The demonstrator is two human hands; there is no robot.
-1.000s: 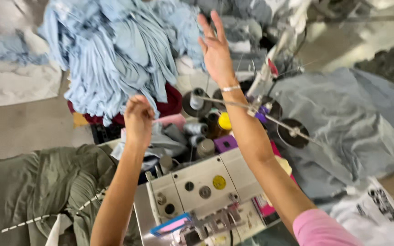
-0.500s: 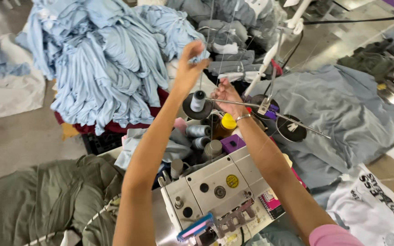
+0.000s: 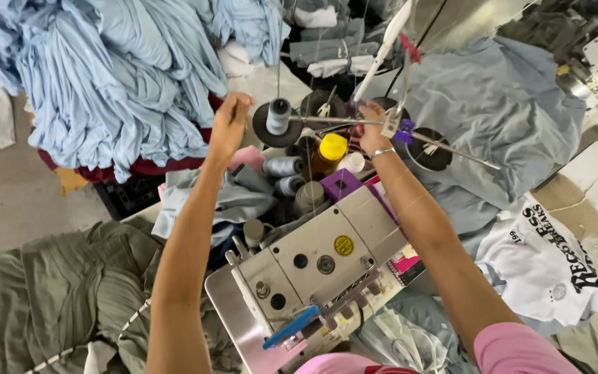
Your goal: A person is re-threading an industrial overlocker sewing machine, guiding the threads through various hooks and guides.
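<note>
I have my left hand raised beside the grey thread cone, fingers pinched narrow (on what, I cannot tell). My right hand reaches the metal thread rack behind the sewing machine; its grip is hidden.

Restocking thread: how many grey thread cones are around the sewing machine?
4: one upright on the black stand disc, two lying side by side, one nearest the machine. Others may be hidden.
</note>
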